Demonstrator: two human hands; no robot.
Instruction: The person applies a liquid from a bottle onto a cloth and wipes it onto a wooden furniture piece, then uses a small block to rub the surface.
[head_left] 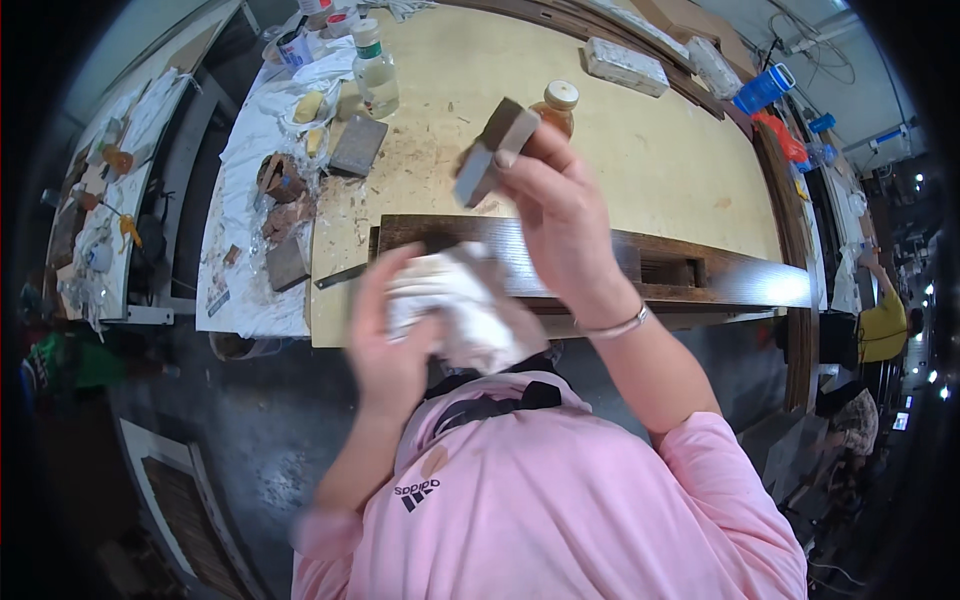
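My right hand (565, 190) is raised over the table, its fingers pinching a grey-brown sanding sponge (508, 128) that is tilted on end. Lower and nearer to me, my left hand (385, 345) is closed around a crumpled white cloth (450, 305); motion smears both. A brownish flat patch shows along the cloth's right side, too blurred to tell what it is. Beneath my hands a dark brown, glossy wooden piece (590, 265) lies along the table's near edge. It has a rectangular recess right of my right wrist, and my hands hide part of its left portion.
The pale tabletop (680, 150) carries a clear bottle (376, 80), an amber jar (556, 108) and a grey block (358, 146). White sheeting (235, 230) with cans and scraps covers its left end. A wrapped white block (626, 66) and dark boards line the far right.
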